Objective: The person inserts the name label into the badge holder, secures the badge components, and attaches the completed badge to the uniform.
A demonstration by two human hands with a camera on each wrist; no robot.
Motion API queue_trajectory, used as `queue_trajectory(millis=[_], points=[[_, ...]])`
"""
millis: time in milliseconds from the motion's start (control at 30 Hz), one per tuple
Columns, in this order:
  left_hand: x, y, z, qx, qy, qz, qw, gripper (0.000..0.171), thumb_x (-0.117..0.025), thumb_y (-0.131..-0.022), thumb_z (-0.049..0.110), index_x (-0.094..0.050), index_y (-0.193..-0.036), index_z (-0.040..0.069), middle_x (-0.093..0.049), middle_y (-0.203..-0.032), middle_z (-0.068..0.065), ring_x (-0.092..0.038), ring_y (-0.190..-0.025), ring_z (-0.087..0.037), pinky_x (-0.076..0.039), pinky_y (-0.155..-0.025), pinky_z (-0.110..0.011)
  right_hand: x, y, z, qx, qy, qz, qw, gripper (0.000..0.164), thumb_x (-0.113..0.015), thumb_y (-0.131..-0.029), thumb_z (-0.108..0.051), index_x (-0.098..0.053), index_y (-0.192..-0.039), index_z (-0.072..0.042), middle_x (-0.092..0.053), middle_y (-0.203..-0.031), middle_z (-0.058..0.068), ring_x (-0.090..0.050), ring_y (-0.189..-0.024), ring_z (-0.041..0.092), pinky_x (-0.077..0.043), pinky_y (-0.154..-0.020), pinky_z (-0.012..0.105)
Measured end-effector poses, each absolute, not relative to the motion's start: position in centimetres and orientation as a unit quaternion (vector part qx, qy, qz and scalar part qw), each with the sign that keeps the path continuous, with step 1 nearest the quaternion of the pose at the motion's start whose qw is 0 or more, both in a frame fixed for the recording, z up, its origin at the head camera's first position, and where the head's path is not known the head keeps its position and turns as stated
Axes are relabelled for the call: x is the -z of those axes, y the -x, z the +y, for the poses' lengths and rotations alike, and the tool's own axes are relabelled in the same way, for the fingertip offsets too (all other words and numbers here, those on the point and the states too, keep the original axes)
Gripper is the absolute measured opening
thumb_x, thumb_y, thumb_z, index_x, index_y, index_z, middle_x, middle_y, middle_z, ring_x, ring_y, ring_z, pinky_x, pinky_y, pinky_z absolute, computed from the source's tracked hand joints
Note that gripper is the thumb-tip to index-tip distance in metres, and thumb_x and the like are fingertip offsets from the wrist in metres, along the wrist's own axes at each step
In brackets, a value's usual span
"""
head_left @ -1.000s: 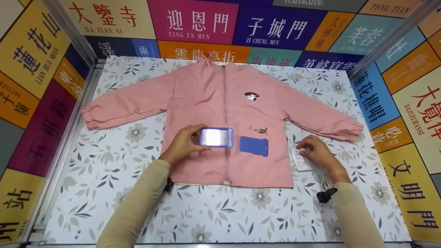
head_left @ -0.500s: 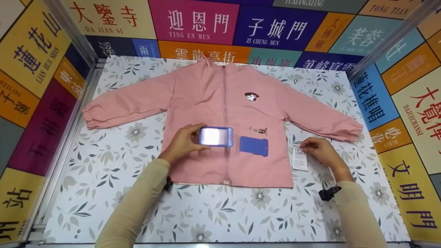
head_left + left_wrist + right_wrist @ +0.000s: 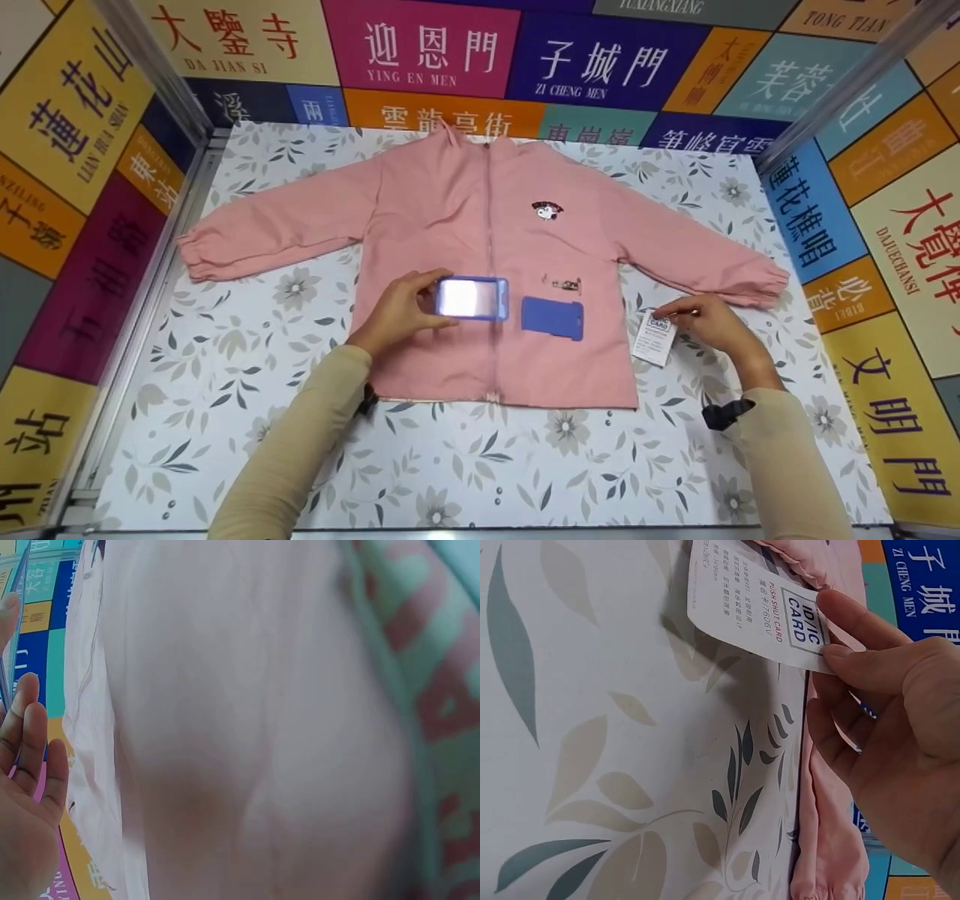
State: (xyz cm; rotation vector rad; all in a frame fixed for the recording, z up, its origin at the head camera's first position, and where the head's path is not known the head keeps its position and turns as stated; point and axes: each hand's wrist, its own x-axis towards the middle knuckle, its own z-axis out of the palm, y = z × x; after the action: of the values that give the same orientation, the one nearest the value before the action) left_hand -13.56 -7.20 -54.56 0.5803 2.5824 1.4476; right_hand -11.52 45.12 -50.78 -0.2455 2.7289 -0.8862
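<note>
Card case in my left hand, paper card in my right — both over the pink jacket's lower edge.

My left hand [image 3: 397, 315] curls round the short end of a blue card case [image 3: 472, 298], thumb on the near edge and fingers over the far one, holding it just above the front of the pink jacket [image 3: 465, 217] beside the zip. A flat blue card sleeve [image 3: 553, 317] lies on the jacket just to the right of it. My right hand [image 3: 709, 326] pinches one corner of a white printed card [image 3: 754, 607] between thumb and forefinger; the card is tilted, lifted off the floral tablecloth [image 3: 247, 360], just beside the jacket's hem — under its right sleeve.
</note>
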Motion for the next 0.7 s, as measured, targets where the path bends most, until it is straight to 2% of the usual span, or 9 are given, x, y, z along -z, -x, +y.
queue_trajectory(millis=[267,400,600,700], points=[[54.1,14.0,-7.1,-0.475,-0.190,0.857,0.059,0.076,-0.090,-0.070,0.037,-0.058,-0.137,0.022,-0.062,-0.102,-0.001,-0.055,-0.092,-0.019,-0.052,-0.083,-0.033,48.7,12.1,45.1,0.323,0.101,0.933,0.126,0.028,-0.057,-0.094,0.004,-0.074,-0.114,-0.006,-0.070,-0.119,0.020,-0.057,-0.099,-0.007,-0.046,-0.080,0.009],[53.9,14.1,-7.1,-0.475,-0.190,0.858,0.057,0.077,-0.090,-0.069,0.034,-0.057,-0.138,0.021,-0.063,-0.103,0.000,-0.056,-0.093,-0.018,-0.053,-0.083,-0.033,47.7,12.6,44.5,0.367,0.120,0.916,0.113,0.028,-0.057,-0.093,0.007,-0.071,-0.117,0.000,-0.067,-0.118,0.021,-0.060,-0.098,-0.002,-0.049,-0.079,0.010],[53.8,14.5,-6.8,-0.469,-0.202,0.858,0.050,0.076,-0.089,-0.070,0.034,-0.057,-0.138,0.018,-0.064,-0.103,-0.001,-0.056,-0.092,-0.018,-0.052,-0.080,-0.032,47.5,12.8,42.1,0.475,0.121,0.865,0.110,0.034,-0.063,-0.090,0.007,-0.066,-0.123,0.002,-0.067,-0.113,0.004,-0.062,-0.090,-0.001,-0.054,-0.074,0.015],[53.8,14.7,-6.7,-0.465,-0.204,0.860,0.044,0.076,-0.089,-0.070,0.035,-0.058,-0.137,0.017,-0.064,-0.101,-0.001,-0.056,-0.090,-0.018,-0.052,-0.079,-0.032,48.1,12.8,40.5,0.517,0.104,0.843,0.108,0.035,-0.067,-0.089,0.004,-0.065,-0.124,0.005,-0.067,-0.114,0.001,-0.063,-0.088,0.002,-0.055,-0.075,0.017]])
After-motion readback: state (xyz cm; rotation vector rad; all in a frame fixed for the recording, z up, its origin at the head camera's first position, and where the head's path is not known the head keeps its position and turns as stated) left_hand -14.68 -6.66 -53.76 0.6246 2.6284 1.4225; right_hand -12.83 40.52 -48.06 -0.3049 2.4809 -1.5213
